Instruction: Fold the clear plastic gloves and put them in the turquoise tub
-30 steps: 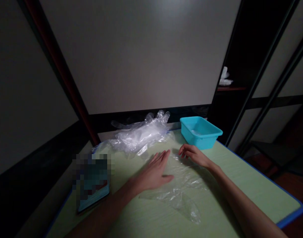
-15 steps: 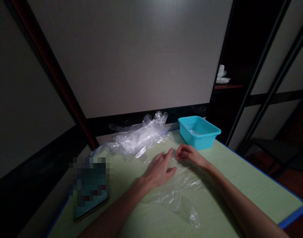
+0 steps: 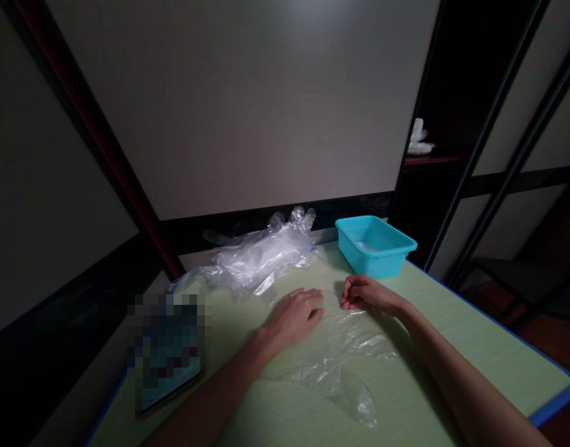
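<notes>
A clear disposable plastic glove [image 3: 329,371] lies spread on the table in front of me, its finger ends towards me. My left hand [image 3: 294,315] rests flat on its far left part, fingers stretched out. At the far right edge of the same glove, my right hand [image 3: 366,293] is closed in a pinch on the thin film. The exact grip is partly hidden by the curled fingers. Beyond my left hand sits a crumpled heap of clear plastic gloves [image 3: 266,254].
A turquoise plastic basin [image 3: 385,264] with something pale inside stands at the back right of the light green table [image 3: 471,354], which has a blue edge. At the left is a blurred-out flat object [image 3: 173,360]. Cabinet panels [image 3: 275,112] rise behind the table.
My left hand has flattened, its fingers lowered onto the film. My right hand has moved slightly right and towards me, its fingers curling tighter.
</notes>
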A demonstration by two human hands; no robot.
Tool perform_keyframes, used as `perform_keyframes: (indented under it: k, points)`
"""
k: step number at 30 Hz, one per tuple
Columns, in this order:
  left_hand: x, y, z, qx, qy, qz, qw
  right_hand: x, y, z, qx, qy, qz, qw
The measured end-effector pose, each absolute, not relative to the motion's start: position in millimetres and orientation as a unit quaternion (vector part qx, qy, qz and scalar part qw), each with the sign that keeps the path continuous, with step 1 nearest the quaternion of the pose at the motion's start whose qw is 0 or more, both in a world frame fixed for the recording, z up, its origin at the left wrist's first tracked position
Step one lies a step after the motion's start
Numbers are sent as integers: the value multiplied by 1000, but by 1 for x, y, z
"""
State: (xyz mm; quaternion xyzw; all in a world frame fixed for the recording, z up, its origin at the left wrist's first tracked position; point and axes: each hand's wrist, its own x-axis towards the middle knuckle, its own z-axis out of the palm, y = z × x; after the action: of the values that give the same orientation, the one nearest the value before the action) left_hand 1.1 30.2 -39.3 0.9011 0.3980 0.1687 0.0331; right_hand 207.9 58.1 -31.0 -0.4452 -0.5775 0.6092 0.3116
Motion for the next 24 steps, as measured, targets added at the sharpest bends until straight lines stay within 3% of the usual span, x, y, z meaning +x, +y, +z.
perform_keyframes:
  k: [7,14,24]
  points:
    - [2,30,-33,891,421,164,38,209,58,-31,-451,-573,611,307]
    - [28,17,-37,934,330,111,75,209,58,-33,-455,-576,606,307]
    - [-5,29,-40,923,374,47,77,210,59,-34,-456,-580,607,294]
